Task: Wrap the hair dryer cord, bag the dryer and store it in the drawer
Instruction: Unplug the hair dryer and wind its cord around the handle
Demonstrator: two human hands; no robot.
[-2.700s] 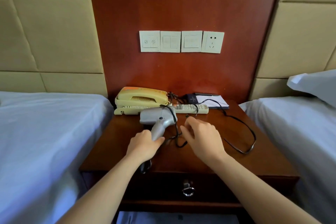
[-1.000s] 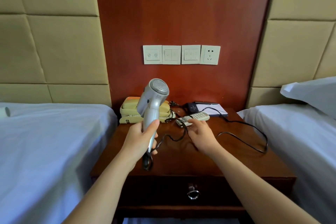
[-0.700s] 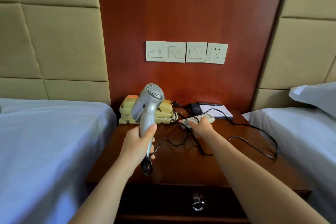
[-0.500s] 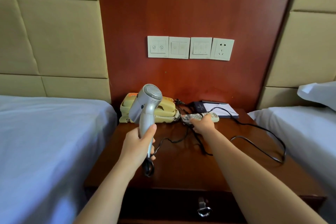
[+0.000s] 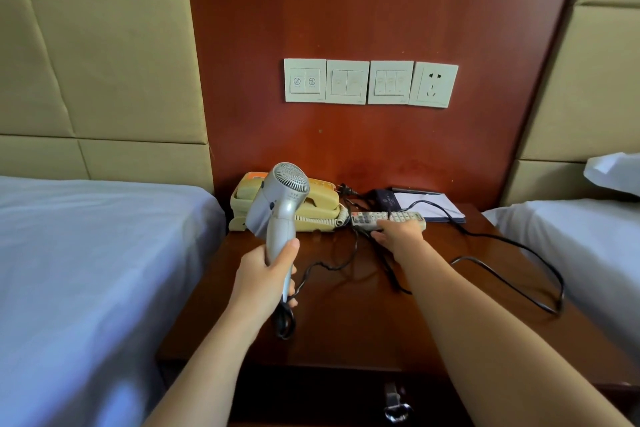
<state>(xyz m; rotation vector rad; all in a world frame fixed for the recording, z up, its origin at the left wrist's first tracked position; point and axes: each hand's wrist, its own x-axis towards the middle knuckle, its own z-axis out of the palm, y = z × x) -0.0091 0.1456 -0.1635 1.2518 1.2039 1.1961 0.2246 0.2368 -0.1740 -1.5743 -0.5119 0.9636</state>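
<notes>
A: Why is the dryer point(image 5: 281, 194) standing above the left hand point(image 5: 265, 276)?

B: That hand clamps its handle point(image 5: 277, 236), so the cord point(image 5: 502, 274) hangs free below. The right hand point(image 5: 398, 236) is at the remote point(image 5: 388, 217); I can't tell what it grips.

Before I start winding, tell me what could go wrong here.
The cord lies across the remote by your right hand; pulling it in may drag the remote along. The plug sits beside the phone, close to the phone's coiled lead, and might snag there. The cord's big loop reaches the right edge of the nightstand and could slip off while your left hand holds the hair dryer.
</notes>
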